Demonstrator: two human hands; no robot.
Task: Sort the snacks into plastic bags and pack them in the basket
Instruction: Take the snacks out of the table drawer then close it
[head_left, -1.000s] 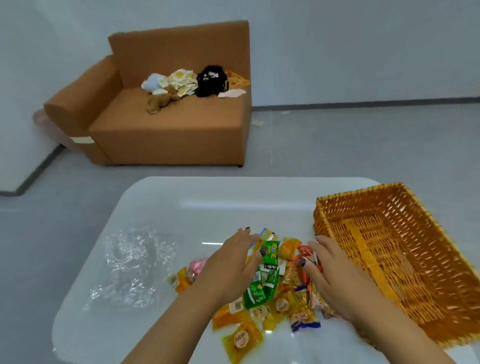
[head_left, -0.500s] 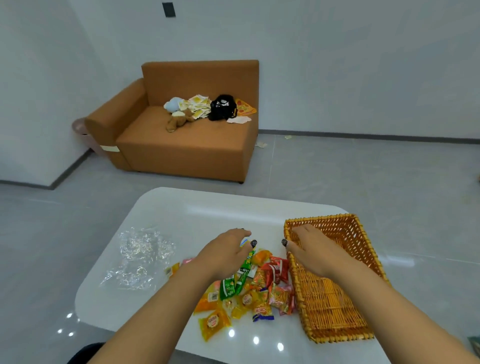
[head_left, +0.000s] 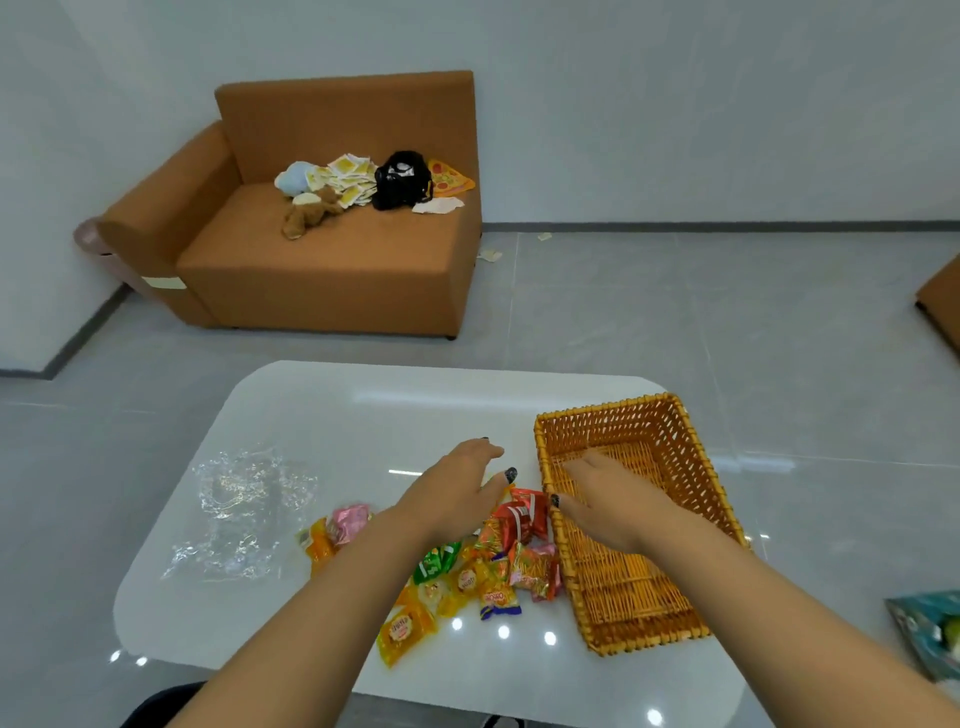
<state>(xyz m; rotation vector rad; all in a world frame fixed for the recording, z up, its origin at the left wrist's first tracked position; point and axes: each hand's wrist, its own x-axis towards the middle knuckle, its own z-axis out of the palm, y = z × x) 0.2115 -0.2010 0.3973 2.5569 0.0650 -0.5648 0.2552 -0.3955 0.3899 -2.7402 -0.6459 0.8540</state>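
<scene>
A pile of small wrapped snacks in yellow, orange, red, green and pink lies on the white table, just left of an empty orange wicker basket. Crumpled clear plastic bags lie at the table's left. My left hand hovers flat over the pile's far side with fingers relaxed, holding nothing. My right hand reaches over the basket's left rim, fingers loosely spread above the basket floor, thumb near a red packet.
A brown sofa with toys, papers and a black bag stands on the grey floor beyond the table. Another brown piece of furniture shows at the right edge. A teal packet lies at the lower right.
The view rose and pulled back. My right hand moved from the snack pile to over the basket's left rim. My left hand stayed above the pile.
</scene>
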